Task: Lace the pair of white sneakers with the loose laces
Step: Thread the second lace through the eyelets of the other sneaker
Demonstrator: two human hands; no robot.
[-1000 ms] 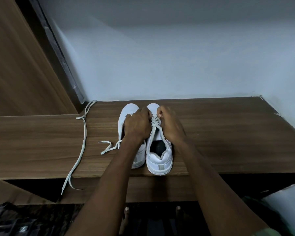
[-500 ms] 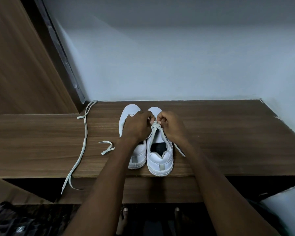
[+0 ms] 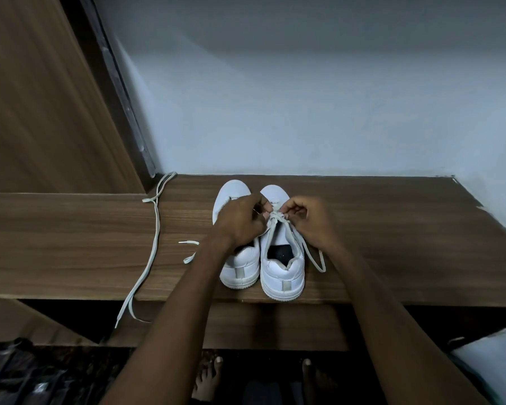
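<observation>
Both hands now pinch the lace over the right sneaker (image 3: 281, 258): left hand (image 3: 241, 222), right hand (image 3: 310, 220). A lace tail (image 3: 314, 255) has dropped free rightward, so threading advances. The spare lace (image 3: 152, 244) waits left on the bench (image 3: 70, 244).

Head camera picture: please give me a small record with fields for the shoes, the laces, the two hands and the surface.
surface: wooden shelf against a pale wall
right shoe: heel toward the camera, lace threaded near the toe end
left shoe: beside the right shoe, partly hidden by the left arm; lacing cannot be told
left hand: pinches the lace over the right shoe
right hand: pinches the same lace
lace end: trails to the right of the right shoe
spare lace: lies loose at left, hangs over the shelf edge
</observation>
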